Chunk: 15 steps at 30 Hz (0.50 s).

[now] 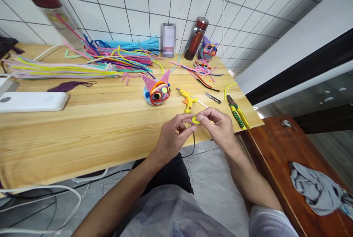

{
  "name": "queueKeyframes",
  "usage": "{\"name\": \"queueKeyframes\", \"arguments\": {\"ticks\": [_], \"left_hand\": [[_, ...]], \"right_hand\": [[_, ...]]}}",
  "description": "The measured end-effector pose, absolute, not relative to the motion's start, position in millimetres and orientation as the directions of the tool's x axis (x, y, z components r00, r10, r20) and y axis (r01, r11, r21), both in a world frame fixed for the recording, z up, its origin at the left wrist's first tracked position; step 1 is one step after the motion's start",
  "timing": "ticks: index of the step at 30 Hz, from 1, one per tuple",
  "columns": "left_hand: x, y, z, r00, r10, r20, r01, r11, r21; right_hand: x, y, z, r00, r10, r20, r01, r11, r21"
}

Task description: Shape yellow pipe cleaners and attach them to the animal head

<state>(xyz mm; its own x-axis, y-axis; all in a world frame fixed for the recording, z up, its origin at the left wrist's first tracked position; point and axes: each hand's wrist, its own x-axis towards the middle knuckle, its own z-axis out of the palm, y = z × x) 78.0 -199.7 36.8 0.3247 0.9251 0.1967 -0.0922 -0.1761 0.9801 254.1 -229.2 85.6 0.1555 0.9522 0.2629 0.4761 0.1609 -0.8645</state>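
Observation:
A small yellow coil (196, 120) is pinched between my two hands above the table's front edge. My right hand (217, 125) grips its right side between thumb and fingers. My left hand (175, 134) is closed at the coil's left side, fingertips against it. Just beyond my hands lies a yellow glue gun (189, 99) with a white glue stick in its back. To the left of the gun sits a round, colourful head figure (157, 94) with pink horns; one eye is black-centred, the other plain pale yellow.
Green-yellow pliers (238, 114) and small snips (212, 98) lie to the right. Bundles of fuzzy stems (63, 68) fill the back left. A white power bank (33, 101) lies at left. Behind stand a phone (168, 40), a red flask (196, 38) and another horned figure (208, 50).

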Motion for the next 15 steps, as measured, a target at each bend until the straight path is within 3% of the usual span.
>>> {"name": "queueKeyframes", "arguments": {"ticks": [6,11,15], "left_hand": [[73.9,-205.7,41.5,0.194,0.934,0.3,-0.113,-0.283,0.952],[61.7,-211.9,38.6,0.162,0.959,0.232,-0.236,-0.191,0.953],[43.8,-215.8,32.6,0.16,0.96,0.228,-0.29,-0.175,0.941]], "right_hand": [[236.6,-240.6,93.5,0.168,0.951,0.259,0.425,0.168,-0.889],[218.0,-247.1,90.9,0.198,0.94,0.278,0.398,0.182,-0.899],[195.3,-248.6,90.1,0.21,0.956,0.206,0.305,0.136,-0.943]]}}
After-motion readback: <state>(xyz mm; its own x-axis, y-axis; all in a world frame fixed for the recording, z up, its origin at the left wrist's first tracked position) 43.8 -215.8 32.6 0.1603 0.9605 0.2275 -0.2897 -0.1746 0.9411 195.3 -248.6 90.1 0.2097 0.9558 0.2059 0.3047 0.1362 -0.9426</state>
